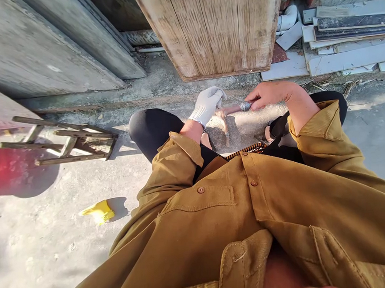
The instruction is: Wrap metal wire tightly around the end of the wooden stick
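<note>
My left hand (pixel 208 103), in a white knitted glove, is closed over one end of a forked stick (pixel 231 110); its curled fingers partly hide that end. One branch of the stick points down toward me. Grey wire (pixel 245 106) is wound in a tight coil around the stick's right end. My bare right hand (pixel 270 94) closes its thumb and fingers on this wire-wound end. The stick lies level between both hands, above the ground and between my knees. Whether a loose strand of wire runs between the hands cannot be seen.
A weathered plank panel (pixel 221 29) stands just ahead. Stacked boards (pixel 352 34) and a white pipe elbow (pixel 287 18) are at the right. To the left are a small wooden stool (pixel 70 142) on its side, a yellow object (pixel 100 211) and a blurred red object (pixel 14 170).
</note>
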The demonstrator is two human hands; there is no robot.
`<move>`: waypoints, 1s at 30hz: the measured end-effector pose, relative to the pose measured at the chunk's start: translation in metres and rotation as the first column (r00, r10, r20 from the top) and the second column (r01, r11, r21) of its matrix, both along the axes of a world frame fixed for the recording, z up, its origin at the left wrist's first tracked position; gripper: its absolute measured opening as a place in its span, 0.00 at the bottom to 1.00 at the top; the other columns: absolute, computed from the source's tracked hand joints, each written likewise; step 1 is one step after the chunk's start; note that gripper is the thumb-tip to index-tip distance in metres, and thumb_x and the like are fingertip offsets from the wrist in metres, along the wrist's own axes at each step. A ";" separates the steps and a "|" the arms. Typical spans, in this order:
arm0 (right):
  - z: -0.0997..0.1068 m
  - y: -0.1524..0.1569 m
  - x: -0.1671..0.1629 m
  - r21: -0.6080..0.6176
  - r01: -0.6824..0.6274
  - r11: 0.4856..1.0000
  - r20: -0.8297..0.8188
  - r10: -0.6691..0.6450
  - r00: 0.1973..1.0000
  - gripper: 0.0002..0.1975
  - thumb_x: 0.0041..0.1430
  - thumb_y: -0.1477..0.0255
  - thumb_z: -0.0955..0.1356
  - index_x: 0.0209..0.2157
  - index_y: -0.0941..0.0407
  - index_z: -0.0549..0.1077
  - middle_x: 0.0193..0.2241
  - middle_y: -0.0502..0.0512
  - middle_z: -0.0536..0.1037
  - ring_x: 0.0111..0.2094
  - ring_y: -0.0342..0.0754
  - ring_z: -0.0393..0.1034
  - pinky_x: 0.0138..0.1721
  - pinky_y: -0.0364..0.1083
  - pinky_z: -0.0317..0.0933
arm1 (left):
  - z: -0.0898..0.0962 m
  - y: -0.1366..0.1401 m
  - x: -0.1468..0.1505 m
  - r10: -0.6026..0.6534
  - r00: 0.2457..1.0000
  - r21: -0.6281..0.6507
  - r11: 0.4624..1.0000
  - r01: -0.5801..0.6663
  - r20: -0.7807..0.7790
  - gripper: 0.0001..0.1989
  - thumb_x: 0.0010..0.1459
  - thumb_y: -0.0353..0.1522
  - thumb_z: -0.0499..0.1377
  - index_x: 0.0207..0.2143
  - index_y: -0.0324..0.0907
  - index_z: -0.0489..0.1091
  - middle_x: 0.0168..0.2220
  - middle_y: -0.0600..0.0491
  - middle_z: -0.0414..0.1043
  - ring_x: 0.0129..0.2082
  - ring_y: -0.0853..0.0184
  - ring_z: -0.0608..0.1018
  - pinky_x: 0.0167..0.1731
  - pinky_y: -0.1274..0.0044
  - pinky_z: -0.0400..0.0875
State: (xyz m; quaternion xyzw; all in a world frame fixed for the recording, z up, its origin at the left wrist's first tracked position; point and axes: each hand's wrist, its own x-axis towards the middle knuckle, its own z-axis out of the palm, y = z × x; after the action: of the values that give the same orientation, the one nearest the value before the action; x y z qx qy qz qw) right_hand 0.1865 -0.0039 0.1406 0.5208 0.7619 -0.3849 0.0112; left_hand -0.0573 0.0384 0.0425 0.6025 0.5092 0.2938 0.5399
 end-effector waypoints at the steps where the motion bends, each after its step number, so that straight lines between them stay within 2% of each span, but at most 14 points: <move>1: 0.005 -0.001 -0.001 0.003 0.009 1.000 0.018 -0.009 1.000 0.21 0.70 0.50 0.77 0.41 0.54 0.81 0.24 0.55 0.75 0.37 0.54 0.70 0.42 0.51 0.61 | -0.001 -0.002 0.002 -0.026 1.000 -0.018 1.000 0.025 -0.014 0.12 0.69 0.25 0.59 0.30 0.42 0.73 0.21 0.58 0.66 0.21 0.72 0.67 0.26 0.79 0.62; 3: 0.010 -0.001 0.000 0.018 0.028 0.999 0.055 -0.029 0.998 0.22 0.70 0.48 0.75 0.45 0.54 0.81 0.27 0.57 0.77 0.40 0.57 0.71 0.44 0.52 0.63 | -0.001 -0.008 0.008 -0.180 0.983 -0.079 0.981 0.178 -0.021 0.11 0.68 0.25 0.59 0.30 0.41 0.75 0.20 0.58 0.67 0.21 0.71 0.67 0.25 0.78 0.61; 6: 0.005 0.006 0.007 0.073 0.093 0.993 0.126 -0.101 0.987 0.23 0.73 0.48 0.72 0.50 0.54 0.81 0.32 0.61 0.79 0.43 0.60 0.72 0.46 0.54 0.64 | 0.006 -0.021 0.014 -0.436 0.900 -0.125 0.892 0.434 0.008 0.11 0.66 0.25 0.60 0.32 0.41 0.79 0.19 0.57 0.67 0.20 0.71 0.67 0.25 0.78 0.60; 8: -0.006 0.014 0.014 0.138 0.170 0.976 0.194 -0.195 0.962 0.21 0.77 0.52 0.69 0.51 0.56 0.81 0.36 0.64 0.80 0.44 0.62 0.73 0.46 0.55 0.64 | 0.013 -0.028 0.015 -0.476 0.880 -0.074 0.877 0.475 0.007 0.11 0.64 0.25 0.62 0.29 0.43 0.79 0.20 0.56 0.69 0.21 0.70 0.69 0.26 0.77 0.63; 10: -0.021 0.022 0.019 0.187 0.218 0.958 0.277 -0.264 0.924 0.17 0.78 0.59 0.67 0.50 0.57 0.82 0.39 0.67 0.81 0.46 0.62 0.74 0.46 0.55 0.63 | 0.020 -0.031 0.013 -0.460 0.888 -0.006 0.888 0.460 -0.008 0.12 0.62 0.25 0.63 0.27 0.45 0.79 0.23 0.54 0.73 0.23 0.68 0.74 0.29 0.75 0.67; 12: -0.034 0.027 0.022 0.137 0.187 0.973 0.365 -0.225 0.903 0.13 0.76 0.63 0.69 0.48 0.57 0.83 0.39 0.66 0.81 0.45 0.61 0.75 0.45 0.54 0.62 | 0.025 -0.034 0.010 -0.440 0.898 0.034 0.897 0.440 -0.024 0.12 0.61 0.25 0.64 0.26 0.48 0.80 0.24 0.54 0.76 0.25 0.66 0.77 0.31 0.74 0.70; 15: -0.045 0.028 0.020 -0.131 0.043 0.990 0.444 0.019 0.896 0.08 0.70 0.67 0.73 0.40 0.56 0.84 0.33 0.59 0.81 0.38 0.55 0.75 0.41 0.51 0.61 | 0.026 -0.033 0.008 -0.418 0.907 0.048 0.906 0.420 -0.049 0.13 0.60 0.24 0.64 0.25 0.48 0.81 0.24 0.55 0.77 0.27 0.66 0.78 0.33 0.75 0.71; 17: -0.047 0.025 0.016 -0.297 -0.079 0.952 0.396 0.198 0.897 0.06 0.67 0.69 0.74 0.36 0.56 0.83 0.29 0.54 0.80 0.33 0.50 0.71 0.38 0.50 0.59 | 0.023 -0.029 0.009 -0.404 0.913 0.033 0.913 0.406 -0.065 0.12 0.59 0.23 0.64 0.25 0.45 0.79 0.25 0.55 0.77 0.27 0.68 0.77 0.34 0.76 0.71; 19: -0.046 0.021 0.012 -0.383 -0.176 0.907 0.300 0.302 0.905 0.07 0.66 0.68 0.75 0.34 0.56 0.81 0.26 0.50 0.76 0.29 0.47 0.67 0.37 0.49 0.57 | 0.019 -0.023 0.009 -0.406 0.911 0.010 0.913 0.407 -0.075 0.11 0.59 0.22 0.64 0.25 0.42 0.78 0.26 0.55 0.77 0.28 0.69 0.76 0.35 0.77 0.70; 22: -0.040 0.019 0.008 -0.435 -0.295 0.851 0.090 0.368 0.926 0.11 0.65 0.64 0.75 0.31 0.55 0.79 0.23 0.48 0.71 0.28 0.45 0.63 0.38 0.48 0.57 | 0.011 -0.014 0.006 -0.437 0.896 -0.018 0.899 0.438 -0.081 0.09 0.60 0.23 0.64 0.28 0.40 0.80 0.26 0.55 0.77 0.27 0.70 0.74 0.34 0.77 0.68; 24: -0.033 0.019 0.009 -0.426 -0.355 0.832 -0.045 0.372 0.927 0.13 0.65 0.61 0.75 0.31 0.55 0.79 0.23 0.47 0.70 0.30 0.46 0.63 0.39 0.47 0.58 | 0.005 -0.010 0.002 -0.464 0.883 -0.024 0.886 0.464 -0.074 0.08 0.62 0.26 0.63 0.31 0.40 0.81 0.26 0.55 0.75 0.26 0.69 0.73 0.32 0.77 0.66; 25: -0.028 0.018 0.011 -0.408 -0.363 0.838 -0.093 0.357 0.929 0.14 0.65 0.59 0.75 0.31 0.54 0.79 0.24 0.47 0.71 0.30 0.46 0.64 0.40 0.47 0.58 | 0.002 -0.009 0.000 -0.473 0.879 -0.017 0.881 0.473 -0.059 0.07 0.62 0.27 0.63 0.32 0.40 0.82 0.26 0.55 0.76 0.27 0.69 0.73 0.31 0.77 0.66; 27: -0.018 0.016 0.016 -0.346 -0.309 0.886 -0.156 0.271 0.950 0.17 0.64 0.55 0.76 0.31 0.54 0.78 0.25 0.48 0.71 0.31 0.46 0.64 0.40 0.47 0.59 | -0.003 -0.009 -0.001 -0.479 0.878 0.002 0.878 0.479 -0.010 0.07 0.64 0.29 0.64 0.34 0.40 0.82 0.28 0.54 0.77 0.28 0.68 0.74 0.31 0.78 0.67; 30: -0.006 0.009 0.023 -0.189 -0.033 0.981 -0.330 -0.032 0.944 0.22 0.67 0.51 0.75 0.29 0.54 0.74 0.26 0.50 0.70 0.30 0.46 0.62 0.37 0.47 0.59 | -0.007 -0.011 0.000 -0.469 0.880 -0.007 0.882 0.471 0.077 0.08 0.69 0.31 0.64 0.35 0.39 0.80 0.26 0.53 0.74 0.27 0.68 0.74 0.31 0.78 0.68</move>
State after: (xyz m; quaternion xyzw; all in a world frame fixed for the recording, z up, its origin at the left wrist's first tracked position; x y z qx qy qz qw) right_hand 0.2097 0.0047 0.1347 0.4450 0.7124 -0.5384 -0.0668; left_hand -0.0570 0.0272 0.0354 0.6899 0.3314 0.1696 0.6208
